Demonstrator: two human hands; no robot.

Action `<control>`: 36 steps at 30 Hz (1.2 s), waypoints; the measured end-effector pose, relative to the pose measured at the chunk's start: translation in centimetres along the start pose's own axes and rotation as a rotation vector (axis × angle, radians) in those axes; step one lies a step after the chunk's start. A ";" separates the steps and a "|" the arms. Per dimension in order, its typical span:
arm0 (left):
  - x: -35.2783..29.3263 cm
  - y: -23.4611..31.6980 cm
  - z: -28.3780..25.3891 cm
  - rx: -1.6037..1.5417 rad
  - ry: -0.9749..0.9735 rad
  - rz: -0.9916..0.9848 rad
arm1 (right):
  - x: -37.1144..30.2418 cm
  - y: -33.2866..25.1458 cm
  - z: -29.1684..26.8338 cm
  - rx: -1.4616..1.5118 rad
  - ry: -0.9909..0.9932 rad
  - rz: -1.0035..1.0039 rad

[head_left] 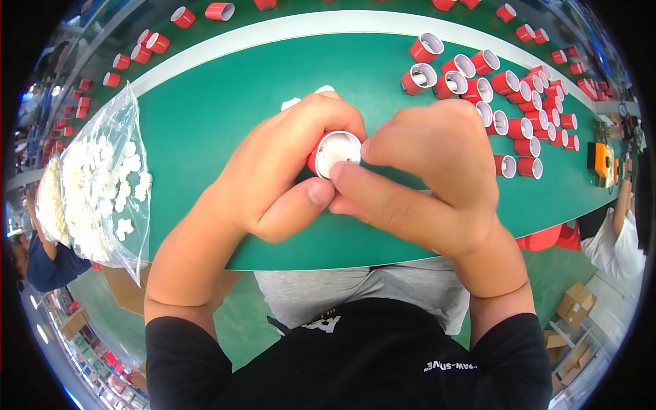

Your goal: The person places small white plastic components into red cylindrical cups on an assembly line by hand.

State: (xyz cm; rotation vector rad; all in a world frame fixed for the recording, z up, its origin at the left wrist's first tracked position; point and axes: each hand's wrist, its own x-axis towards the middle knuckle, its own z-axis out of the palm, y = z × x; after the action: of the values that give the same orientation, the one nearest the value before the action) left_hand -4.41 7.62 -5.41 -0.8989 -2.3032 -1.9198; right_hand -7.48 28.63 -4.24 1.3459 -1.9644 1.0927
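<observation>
Over the near middle of the green table, my left hand is closed round a small red cup with a white inside, its open end turned up toward me. A white piece sits in the cup, with a small dark spot beside one fingertip. My right hand is bent round the cup's right side, fingers curled. One of its fingertips presses at the inner edge and another touches the rim. Just beyond my left hand lie small white pieces, partly hidden by it.
A clear plastic bag of small white parts lies at the left. Many red cups with white insides stand or lie at the far right. More cups sit past the white strip. An orange-and-black device is at the right edge. Other people are at both sides.
</observation>
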 end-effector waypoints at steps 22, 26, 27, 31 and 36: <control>0.1 0.1 -0.4 0.048 -0.101 -0.047 | 0.7 -0.3 -0.3 -0.060 -0.063 0.047; 0.1 0.5 -0.1 -0.076 -0.077 -0.105 | 0.7 -0.2 -1.0 -0.022 -0.072 0.027; 0.1 0.4 -0.1 -0.076 -0.077 -0.107 | 0.7 -0.2 -0.8 -0.021 -0.071 0.029; 0.6 0.7 -0.3 -0.006 -0.108 -0.116 | 0.5 0.0 -0.3 -0.023 -0.082 0.022; 0.3 0.9 -0.2 -0.053 -0.081 -0.172 | 0.8 0.1 -1.1 0.063 -0.104 0.083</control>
State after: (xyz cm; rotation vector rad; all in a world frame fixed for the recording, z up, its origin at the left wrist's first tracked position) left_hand -4.34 7.66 -4.44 -0.8225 -2.4606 -2.0558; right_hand -7.89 29.16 -3.06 1.3906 -2.0933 1.1524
